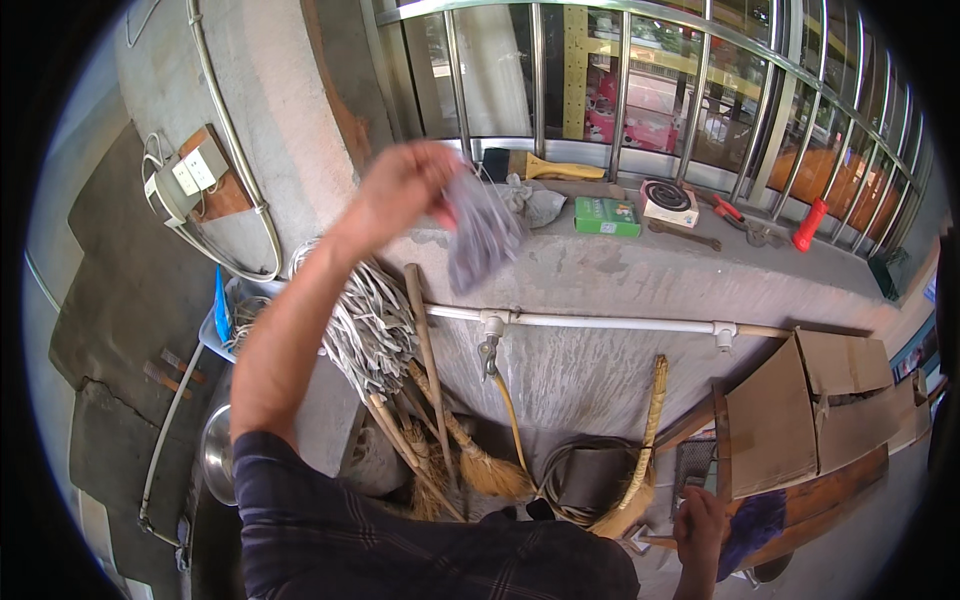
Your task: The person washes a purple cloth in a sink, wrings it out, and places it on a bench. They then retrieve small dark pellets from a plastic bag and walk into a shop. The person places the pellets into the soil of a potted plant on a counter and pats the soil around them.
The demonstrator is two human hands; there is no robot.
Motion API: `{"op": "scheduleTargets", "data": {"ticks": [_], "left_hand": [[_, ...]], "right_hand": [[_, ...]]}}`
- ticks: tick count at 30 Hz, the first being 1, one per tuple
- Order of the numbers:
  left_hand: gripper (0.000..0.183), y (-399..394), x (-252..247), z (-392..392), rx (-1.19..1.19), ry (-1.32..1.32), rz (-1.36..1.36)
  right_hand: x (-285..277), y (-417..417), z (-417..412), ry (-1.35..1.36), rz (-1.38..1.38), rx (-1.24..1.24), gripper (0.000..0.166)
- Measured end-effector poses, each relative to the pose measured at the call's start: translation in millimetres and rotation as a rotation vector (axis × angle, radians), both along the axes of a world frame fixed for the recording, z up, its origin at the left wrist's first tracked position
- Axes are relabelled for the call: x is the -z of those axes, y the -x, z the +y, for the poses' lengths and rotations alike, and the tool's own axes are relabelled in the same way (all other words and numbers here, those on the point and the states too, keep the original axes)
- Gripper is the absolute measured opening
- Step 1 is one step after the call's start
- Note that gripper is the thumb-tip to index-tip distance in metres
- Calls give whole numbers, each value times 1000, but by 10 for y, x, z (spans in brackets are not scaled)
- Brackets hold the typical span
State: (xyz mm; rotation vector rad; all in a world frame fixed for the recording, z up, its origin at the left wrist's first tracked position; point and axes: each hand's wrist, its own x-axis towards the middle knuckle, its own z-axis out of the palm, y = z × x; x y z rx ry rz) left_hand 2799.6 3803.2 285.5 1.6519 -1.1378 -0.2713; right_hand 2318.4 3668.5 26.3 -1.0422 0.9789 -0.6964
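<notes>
My left hand (pixel 418 180), blurred by motion, is raised at the window ledge. From its fingers hangs a clear plastic bag (pixel 486 236) with dark greyish contents that I cannot make out. A bit of red shows beside the bag, under the fingers. Behind it on the ledge lie a crumpled plastic wrapper (pixel 536 204) and a flat paintbrush (pixel 562 166) with a yellow handle. Low at the right, my right hand (pixel 699 517) is beside a wooden table (pixel 832 499), its fingers curled. Whether anything is in it cannot be seen.
A green box (pixel 607 216), a mosquito coil (pixel 667 196) on its box, a wrench (pixel 684 235) and red-handled pliers (pixel 727 208) lie along the ledge. Below run a white pipe (pixel 615 322) and tap (pixel 489 356). A string mop (pixel 367 322), brooms (pixel 487 469) and cardboard box (pixel 772 420) stand around.
</notes>
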Motion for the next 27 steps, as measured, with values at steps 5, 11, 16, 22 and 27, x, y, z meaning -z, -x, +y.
{"op": "scheduleTargets", "data": {"ticks": [5, 11, 16, 22, 27], "left_hand": [[24, -939, -530, -296, -97, 150, 4], [29, -1671, -218, -776, -255, 288, 72], [28, -2020, 459, -816, -468, -301, -686], [38, -1934, 634, -896, -553, -347, -726], [58, -1818, 387, -704, -570, 145, -556]], "right_hand": [[151, 139, 48, 33, -30, 104, 17], [326, 346, 127, 48, -12, 163, 16], [487, 488, 182, 709, 357, 60, 13], [267, 242, 210, -18, -56, 284, 22], [331, 256, 155, -112, -160, 332, 21]]}}
